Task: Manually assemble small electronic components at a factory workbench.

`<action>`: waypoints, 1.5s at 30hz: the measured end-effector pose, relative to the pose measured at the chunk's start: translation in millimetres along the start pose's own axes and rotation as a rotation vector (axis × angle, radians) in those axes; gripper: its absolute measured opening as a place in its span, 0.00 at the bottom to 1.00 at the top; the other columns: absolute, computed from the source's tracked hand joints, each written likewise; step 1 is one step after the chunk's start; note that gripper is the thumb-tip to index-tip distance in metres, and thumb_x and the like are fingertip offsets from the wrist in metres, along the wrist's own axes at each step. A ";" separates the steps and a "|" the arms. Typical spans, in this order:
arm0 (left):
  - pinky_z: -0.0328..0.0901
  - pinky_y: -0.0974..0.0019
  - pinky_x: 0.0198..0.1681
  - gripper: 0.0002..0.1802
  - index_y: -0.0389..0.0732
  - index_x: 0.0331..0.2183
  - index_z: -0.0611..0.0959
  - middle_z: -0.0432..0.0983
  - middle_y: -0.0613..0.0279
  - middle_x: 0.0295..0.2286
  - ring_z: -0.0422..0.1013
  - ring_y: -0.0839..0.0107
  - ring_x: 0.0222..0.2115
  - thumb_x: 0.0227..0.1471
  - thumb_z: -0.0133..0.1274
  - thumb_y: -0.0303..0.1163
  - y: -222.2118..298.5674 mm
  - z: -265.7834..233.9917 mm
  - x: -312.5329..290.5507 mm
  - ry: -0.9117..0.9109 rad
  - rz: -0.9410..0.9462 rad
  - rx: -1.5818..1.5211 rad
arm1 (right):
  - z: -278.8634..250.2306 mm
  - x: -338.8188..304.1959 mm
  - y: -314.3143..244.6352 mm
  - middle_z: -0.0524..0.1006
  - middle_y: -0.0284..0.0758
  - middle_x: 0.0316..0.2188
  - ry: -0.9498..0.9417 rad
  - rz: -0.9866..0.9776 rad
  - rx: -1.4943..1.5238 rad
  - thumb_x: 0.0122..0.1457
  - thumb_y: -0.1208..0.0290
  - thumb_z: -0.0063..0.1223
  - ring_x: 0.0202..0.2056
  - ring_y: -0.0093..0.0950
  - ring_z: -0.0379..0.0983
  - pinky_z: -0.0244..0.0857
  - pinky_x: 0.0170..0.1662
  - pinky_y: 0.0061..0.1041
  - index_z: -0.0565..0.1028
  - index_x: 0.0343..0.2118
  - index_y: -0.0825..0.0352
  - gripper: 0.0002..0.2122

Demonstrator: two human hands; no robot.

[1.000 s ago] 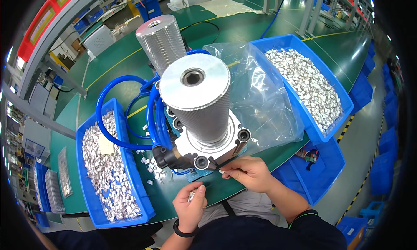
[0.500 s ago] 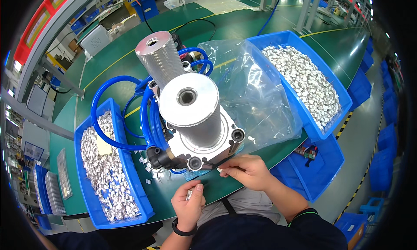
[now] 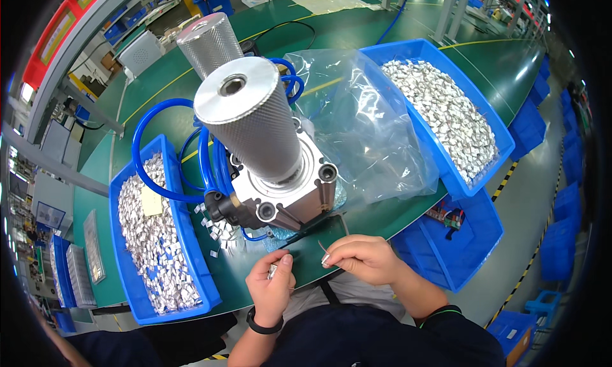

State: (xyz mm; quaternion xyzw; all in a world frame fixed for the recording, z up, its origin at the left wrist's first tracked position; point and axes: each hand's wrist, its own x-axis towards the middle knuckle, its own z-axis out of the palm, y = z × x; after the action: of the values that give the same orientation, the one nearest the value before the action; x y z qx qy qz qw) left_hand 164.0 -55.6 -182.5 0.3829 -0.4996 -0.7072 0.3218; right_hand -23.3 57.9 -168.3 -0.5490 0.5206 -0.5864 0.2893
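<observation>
At the table's near edge, my right hand (image 3: pixel 366 260) is closed in a pinch on a small silver-white part with a thin lead (image 3: pixel 326 260). Beside it my left hand (image 3: pixel 270 289), with a dark band at the wrist, is curled round at least one small silver-white piece (image 3: pixel 272 271); how many it holds is hidden. Just beyond both hands stands a metal pneumatic device (image 3: pixel 280 191) topped by a knurled silver cylinder (image 3: pixel 252 121), with blue hoses (image 3: pixel 143 140) at its left. Light-blue wrap (image 3: pixel 276 241) shows under its base.
A blue bin of small silver-white parts (image 3: pixel 207 290) stands left, another such bin (image 3: pixel 503 147) right. Loose parts (image 3: pixel 224 234) lie beside the device. A clear plastic bag (image 3: pixel 376 156) spreads to its right. Below the right bin sits a blue tray (image 3: pixel 468 258). Behind rises a second knurled cylinder (image 3: pixel 210 45).
My right hand has drawn back from the device's front edge with the small part, whose lead now shows. My left hand stays curled. The view has shifted, so the device appears farther up and left.
</observation>
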 end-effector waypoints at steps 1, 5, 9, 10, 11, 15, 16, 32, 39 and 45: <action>0.54 0.77 0.15 0.07 0.31 0.37 0.79 0.71 0.67 0.19 0.62 0.84 0.13 0.56 0.55 0.24 -0.4 0.7 0.7 0.006 -0.005 0.008 | -1.5 -1.4 -1.5 0.79 0.39 0.37 0.004 -0.011 0.011 0.58 0.80 0.53 0.38 0.30 0.77 0.71 0.40 0.24 0.79 0.37 0.70 0.06; 0.53 0.77 0.14 0.10 0.31 0.39 0.79 0.70 0.68 0.18 0.61 0.84 0.13 0.57 0.54 0.27 4.0 2.2 -2.4 -0.013 -0.019 0.006 | -6.3 -5.1 -15.0 0.78 0.39 0.37 -0.016 -0.024 0.052 0.59 0.80 0.52 0.37 0.29 0.77 0.71 0.39 0.23 0.78 0.38 0.71 0.06; 0.48 0.74 0.11 0.12 0.30 0.41 0.77 0.64 0.67 0.14 0.56 0.81 0.09 0.59 0.51 0.28 32.4 23.6 -20.1 -0.196 -0.079 -0.065 | -5.0 -8.4 -26.5 0.77 0.38 0.36 -0.061 -0.019 0.099 0.61 0.79 0.50 0.37 0.28 0.77 0.71 0.39 0.23 0.77 0.38 0.72 0.05; 0.49 0.75 0.12 0.13 0.30 0.43 0.77 0.67 0.67 0.16 0.58 0.82 0.11 0.59 0.51 0.28 39.4 28.2 -21.6 -0.292 -0.143 -0.146 | -1.8 -10.4 -27.2 0.77 0.39 0.36 -0.053 0.032 0.257 0.62 0.79 0.49 0.37 0.27 0.76 0.71 0.39 0.23 0.76 0.38 0.73 0.06; 0.50 0.76 0.14 0.13 0.30 0.44 0.78 0.70 0.67 0.17 0.60 0.83 0.12 0.59 0.52 0.28 44.3 31.8 -21.7 -0.386 -0.208 -0.227 | 2.0 -12.1 -27.3 0.77 0.39 0.36 -0.046 0.084 0.415 0.62 0.78 0.49 0.37 0.27 0.76 0.71 0.40 0.23 0.75 0.39 0.74 0.06; 0.49 0.76 0.13 0.11 0.31 0.42 0.79 0.71 0.66 0.18 0.59 0.84 0.12 0.58 0.53 0.26 47.0 32.5 -15.9 -0.415 -0.181 -0.255 | 18.9 -16.9 -18.9 0.76 0.39 0.36 0.002 0.174 0.789 0.64 0.78 0.47 0.37 0.27 0.76 0.71 0.40 0.25 0.73 0.40 0.75 0.06; 0.49 0.76 0.13 0.11 0.31 0.42 0.79 0.71 0.66 0.18 0.59 0.84 0.12 0.58 0.53 0.26 47.0 31.6 -14.5 -0.416 -0.183 -0.257 | 22.0 -16.6 -16.5 0.76 0.39 0.36 0.006 0.201 0.900 0.64 0.78 0.47 0.36 0.28 0.76 0.71 0.40 0.26 0.72 0.41 0.74 0.06; 0.51 0.76 0.11 0.08 0.32 0.38 0.79 0.66 0.68 0.14 0.59 0.81 0.10 0.56 0.54 0.24 40.4 11.2 1.7 -0.333 -0.188 -0.011 | -69.3 -17.3 -88.7 0.76 0.44 0.29 0.562 0.027 0.546 0.62 0.78 0.48 0.24 0.32 0.76 0.70 0.25 0.29 0.69 0.42 0.70 0.07; 0.51 0.78 0.15 0.13 0.33 0.39 0.77 0.64 0.72 0.13 0.57 0.84 0.12 0.59 0.51 0.34 40.6 -10.5 -8.4 -0.205 -0.118 0.270 | -62.2 -135.4 -21.6 0.70 0.33 0.10 1.051 0.665 0.090 0.62 0.64 0.51 0.09 0.22 0.66 0.55 0.10 0.20 0.71 0.26 0.69 0.13; 0.53 0.77 0.16 0.18 0.31 0.39 0.79 0.68 0.71 0.14 0.59 0.84 0.13 0.56 0.56 0.38 40.6 -17.5 -9.6 -0.176 -0.134 0.571 | 59.6 -283.7 205.1 0.81 0.42 0.28 0.952 1.519 0.509 0.56 0.66 0.51 0.32 0.38 0.78 0.72 0.35 0.37 0.79 0.33 0.72 0.12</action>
State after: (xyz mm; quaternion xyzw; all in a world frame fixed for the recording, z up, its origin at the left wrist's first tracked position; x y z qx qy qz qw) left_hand 186.8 -67.5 -145.3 0.4271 -0.6779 -0.5883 0.1090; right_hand 50.5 239.3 -464.6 0.3174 0.6596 -0.4997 0.4631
